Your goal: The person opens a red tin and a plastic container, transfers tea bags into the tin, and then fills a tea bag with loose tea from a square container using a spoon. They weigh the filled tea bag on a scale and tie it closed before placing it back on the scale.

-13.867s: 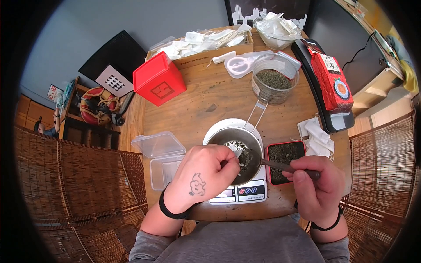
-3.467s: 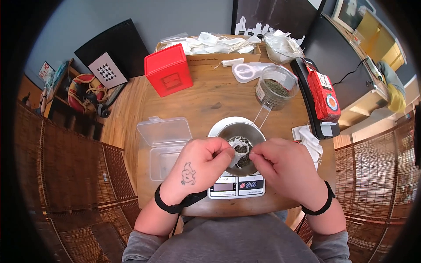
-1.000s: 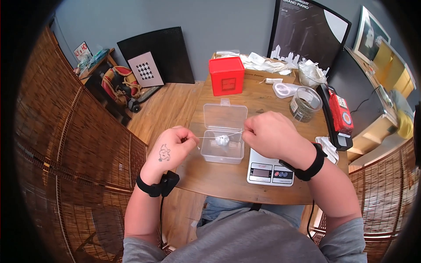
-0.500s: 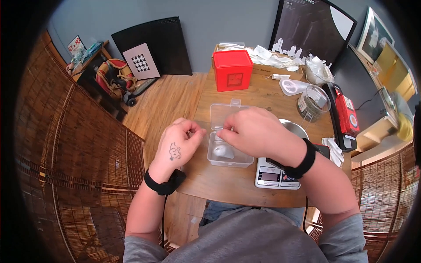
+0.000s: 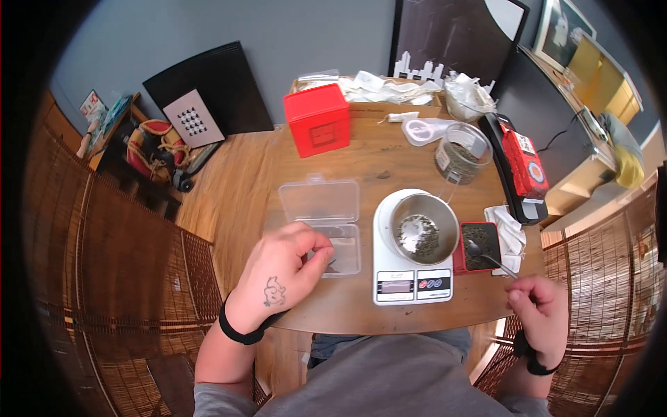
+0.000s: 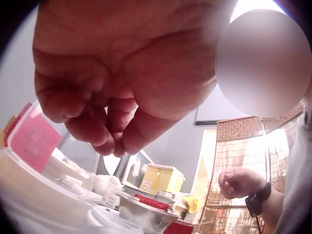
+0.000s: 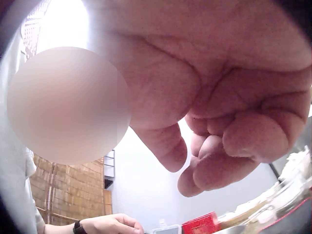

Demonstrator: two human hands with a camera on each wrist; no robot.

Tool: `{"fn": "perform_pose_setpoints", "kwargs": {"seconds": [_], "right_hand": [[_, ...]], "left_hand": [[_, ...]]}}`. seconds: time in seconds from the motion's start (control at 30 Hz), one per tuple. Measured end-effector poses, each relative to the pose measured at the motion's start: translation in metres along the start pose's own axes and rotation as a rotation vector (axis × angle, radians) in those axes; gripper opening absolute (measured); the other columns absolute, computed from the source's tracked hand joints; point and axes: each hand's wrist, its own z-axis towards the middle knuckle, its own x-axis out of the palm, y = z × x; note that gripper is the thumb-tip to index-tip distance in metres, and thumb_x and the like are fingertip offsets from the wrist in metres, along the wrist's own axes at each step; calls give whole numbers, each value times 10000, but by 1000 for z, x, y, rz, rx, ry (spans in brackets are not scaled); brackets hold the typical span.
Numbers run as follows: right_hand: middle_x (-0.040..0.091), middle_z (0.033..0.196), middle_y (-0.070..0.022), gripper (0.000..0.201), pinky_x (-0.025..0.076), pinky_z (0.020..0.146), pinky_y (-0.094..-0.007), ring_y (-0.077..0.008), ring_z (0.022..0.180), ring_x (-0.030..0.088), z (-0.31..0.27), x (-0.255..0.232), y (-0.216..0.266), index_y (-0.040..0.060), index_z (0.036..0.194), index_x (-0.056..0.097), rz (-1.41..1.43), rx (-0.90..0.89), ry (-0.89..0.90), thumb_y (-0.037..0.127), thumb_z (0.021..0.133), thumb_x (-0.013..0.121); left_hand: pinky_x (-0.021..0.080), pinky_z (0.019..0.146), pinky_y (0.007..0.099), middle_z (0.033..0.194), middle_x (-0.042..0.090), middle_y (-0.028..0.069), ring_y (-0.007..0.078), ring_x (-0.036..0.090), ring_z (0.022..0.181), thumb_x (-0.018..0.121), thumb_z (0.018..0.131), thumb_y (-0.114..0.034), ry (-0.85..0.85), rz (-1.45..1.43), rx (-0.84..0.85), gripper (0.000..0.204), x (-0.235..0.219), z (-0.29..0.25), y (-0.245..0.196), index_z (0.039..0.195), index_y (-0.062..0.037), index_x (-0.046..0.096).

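My left hand [image 5: 288, 271] hangs over the clear plastic box [image 5: 353, 258], fingers loosely curled and their tips near the thumb; nothing shows between them in the left wrist view. The hand hides part of the box, whose hinged lid stands raised behind it. At the right, my right hand [image 5: 540, 313] has its fingertips close to the handle end of a spoon [image 5: 500, 264]. Its thumb and fingers are apart in the right wrist view. The spoon's bowl rests on dried leaves in a red tin [image 5: 463, 260]. A metal pan [image 5: 445, 208] with some leaves stands on the white kitchen scale [image 5: 382, 257].
Behind stand a red lidded canister [image 5: 318, 121], a cardboard box [image 5: 410, 110] full of white pouches and a clear tub [image 5: 464, 156] of leaves. A red packet [image 5: 522, 167] lies on a black machine at the right. White cloth bags [image 5: 511, 240] lie beside the tin.
The small white bag that hung on strings between my hands was lowered into the clear box. My right hand has moved right to the spoon; my left hand has come over the box.
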Motion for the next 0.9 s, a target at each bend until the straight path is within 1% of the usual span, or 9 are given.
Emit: {"fn": "perform_pose_setpoints", "kwargs": {"seconds": [0.07,0.17,0.47,0.53,0.57,0.63,0.67,0.8,0.9], "right_hand": [[711,757,-25,76,464,603,-225,-52,663,609,-21,-15,-26,-43,971,732,133,119,-131,32,980,725],[706,760,-24,93,478,618,-221,-61,669,624,-40,-34,-54,-37,974,715,266,227,-223,50,1006,712],[717,773,-2,66,480,636,-217,-39,693,618,-37,-49,-126,-25,998,738,277,279,-269,41,998,734],[729,802,-52,111,510,648,-266,-106,700,657,-26,-53,-134,-17,1055,751,101,247,-269,56,973,750],[729,802,-52,111,510,648,-266,-106,700,657,-18,-56,-135,-17,1055,751,106,256,-287,56,973,750],[730,867,-122,189,540,679,-330,-217,739,693,-1,-60,-136,2,1108,758,-213,99,-279,90,941,768],[719,927,-168,212,554,708,-373,-295,789,702,5,-59,-143,6,1101,761,-197,120,-271,130,929,770],[722,901,-150,218,551,697,-376,-280,769,700,26,-49,-158,10,1078,772,-213,130,-281,161,920,786],[720,872,-140,219,547,686,-380,-273,757,700,32,-42,-162,15,1024,778,-176,208,-266,194,902,808]], "left_hand": [[546,705,414,884,692,154,350,677,769,709,943,-118,63,-17,51,106,9,10,-13,948,-25,759],[552,742,438,918,703,163,376,687,828,689,961,-120,170,-14,97,119,25,27,-37,975,-25,759],[556,744,439,927,709,156,375,693,837,705,951,-114,348,56,196,114,87,71,-103,984,-22,764],[548,695,410,887,706,143,347,695,794,747,919,-88,377,41,235,89,102,76,-119,958,-10,766],[548,695,410,887,706,143,347,695,794,747,919,-88,391,42,249,89,109,77,-124,958,-10,766],[544,679,396,880,706,138,330,689,774,765,902,-65,451,-13,215,66,121,75,-130,942,-11,766],[550,660,420,881,694,126,336,689,740,756,930,-133,440,-22,214,100,127,72,-135,981,-52,786],[538,648,395,869,697,117,307,679,725,783,913,-87,440,-210,200,89,145,55,-129,981,-29,778],[533,642,387,870,699,112,301,675,722,781,910,-75,449,-245,155,89,150,46,-124,977,-17,771]]}}
